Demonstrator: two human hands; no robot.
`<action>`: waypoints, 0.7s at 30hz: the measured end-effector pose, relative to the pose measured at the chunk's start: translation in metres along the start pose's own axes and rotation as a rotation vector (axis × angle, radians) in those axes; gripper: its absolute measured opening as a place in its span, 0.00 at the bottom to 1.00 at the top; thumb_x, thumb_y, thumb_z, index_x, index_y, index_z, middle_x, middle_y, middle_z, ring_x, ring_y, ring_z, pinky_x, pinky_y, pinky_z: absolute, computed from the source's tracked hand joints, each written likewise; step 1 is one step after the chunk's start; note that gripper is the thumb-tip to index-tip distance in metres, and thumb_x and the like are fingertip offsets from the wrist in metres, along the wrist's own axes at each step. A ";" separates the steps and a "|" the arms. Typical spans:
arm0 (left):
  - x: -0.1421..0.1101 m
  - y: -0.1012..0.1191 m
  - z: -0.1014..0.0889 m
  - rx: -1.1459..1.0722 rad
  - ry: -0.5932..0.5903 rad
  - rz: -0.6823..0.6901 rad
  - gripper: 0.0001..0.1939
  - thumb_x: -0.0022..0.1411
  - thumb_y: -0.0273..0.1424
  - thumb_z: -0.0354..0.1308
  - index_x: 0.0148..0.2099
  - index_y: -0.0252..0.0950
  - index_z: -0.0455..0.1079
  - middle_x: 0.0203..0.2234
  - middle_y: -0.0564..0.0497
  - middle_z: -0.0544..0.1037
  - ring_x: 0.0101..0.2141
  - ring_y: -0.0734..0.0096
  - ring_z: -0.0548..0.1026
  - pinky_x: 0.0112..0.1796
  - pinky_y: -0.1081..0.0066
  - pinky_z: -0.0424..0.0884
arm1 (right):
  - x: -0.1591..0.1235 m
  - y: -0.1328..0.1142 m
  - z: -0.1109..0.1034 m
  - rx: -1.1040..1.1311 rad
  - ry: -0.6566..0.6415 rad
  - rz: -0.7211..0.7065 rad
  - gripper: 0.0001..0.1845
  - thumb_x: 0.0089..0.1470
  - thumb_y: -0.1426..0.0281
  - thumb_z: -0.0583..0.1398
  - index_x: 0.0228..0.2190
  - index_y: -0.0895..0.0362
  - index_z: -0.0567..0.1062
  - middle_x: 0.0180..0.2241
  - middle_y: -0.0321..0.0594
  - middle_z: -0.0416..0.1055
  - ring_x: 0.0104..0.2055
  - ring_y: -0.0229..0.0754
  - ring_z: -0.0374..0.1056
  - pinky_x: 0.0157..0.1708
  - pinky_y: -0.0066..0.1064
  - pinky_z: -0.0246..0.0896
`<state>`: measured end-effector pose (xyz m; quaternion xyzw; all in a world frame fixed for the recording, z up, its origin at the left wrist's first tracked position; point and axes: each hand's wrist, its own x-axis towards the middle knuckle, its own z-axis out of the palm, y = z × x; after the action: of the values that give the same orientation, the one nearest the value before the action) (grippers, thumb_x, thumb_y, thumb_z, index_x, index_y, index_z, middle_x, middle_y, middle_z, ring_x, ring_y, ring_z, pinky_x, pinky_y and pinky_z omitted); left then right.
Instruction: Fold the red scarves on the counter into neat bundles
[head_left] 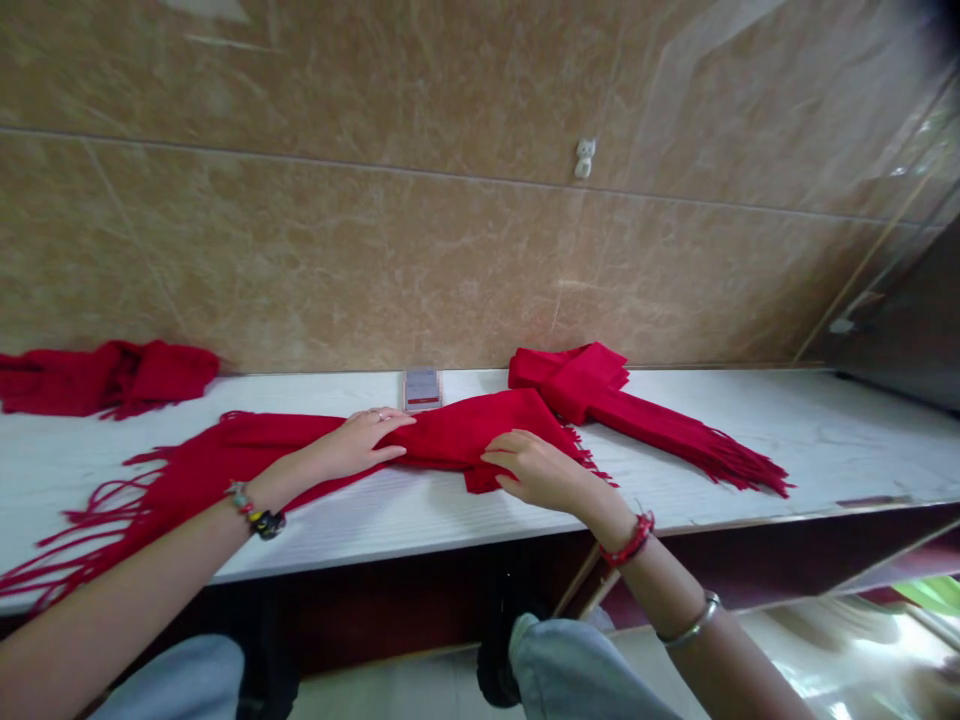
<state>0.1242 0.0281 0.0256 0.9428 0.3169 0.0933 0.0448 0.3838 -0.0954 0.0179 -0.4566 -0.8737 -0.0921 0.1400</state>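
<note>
Lying beneath both hands, the red fringed scarf (457, 430) spreads across the white counter (360, 520); the left hand (371, 440) rests loosely spread on it, the right hand (529, 465) curls over it, any pinch unclear.

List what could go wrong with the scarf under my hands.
The beaded bracelet on the left wrist lies close over the red scarf and could snag its weave.
The long loose fringe reaches the front edge of the white counter, so it might slip over or tangle.
The scarf's other end meets the right-hand scarf; a tug might disturb both.
</note>
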 end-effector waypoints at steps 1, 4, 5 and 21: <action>-0.005 -0.008 -0.003 0.018 0.015 -0.029 0.23 0.58 0.36 0.51 0.56 0.38 0.61 0.53 0.45 0.65 0.52 0.65 0.62 0.53 0.69 0.52 | 0.012 -0.008 0.002 0.000 -0.019 0.000 0.13 0.52 0.75 0.54 0.40 0.61 0.73 0.40 0.45 0.71 0.44 0.42 0.64 0.46 0.34 0.57; -0.022 -0.035 -0.009 0.087 0.062 -0.135 0.25 0.55 0.35 0.53 0.56 0.37 0.61 0.54 0.44 0.63 0.53 0.61 0.60 0.53 0.65 0.53 | 0.050 -0.033 0.011 0.002 -0.043 0.011 0.15 0.52 0.73 0.54 0.43 0.63 0.71 0.42 0.48 0.70 0.46 0.44 0.64 0.46 0.34 0.56; -0.028 -0.044 -0.011 0.103 0.071 -0.174 0.26 0.55 0.35 0.53 0.56 0.37 0.60 0.55 0.43 0.62 0.54 0.60 0.59 0.52 0.64 0.54 | 0.063 -0.042 0.015 0.005 -0.045 0.014 0.17 0.52 0.73 0.55 0.45 0.64 0.70 0.43 0.49 0.69 0.46 0.45 0.63 0.46 0.34 0.56; -0.144 -0.102 -0.022 -0.011 -0.065 -0.552 0.20 0.45 0.37 0.60 0.42 0.34 0.67 0.38 0.45 0.70 0.40 0.60 0.69 0.41 0.69 0.63 | 0.173 -0.088 0.068 0.012 -0.167 -0.012 0.13 0.52 0.72 0.55 0.39 0.63 0.74 0.51 0.52 0.60 0.48 0.45 0.62 0.48 0.33 0.58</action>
<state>-0.0531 0.0219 0.0110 0.8230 0.5596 0.0492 0.0839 0.2062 0.0078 0.0072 -0.4564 -0.8857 -0.0492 0.0687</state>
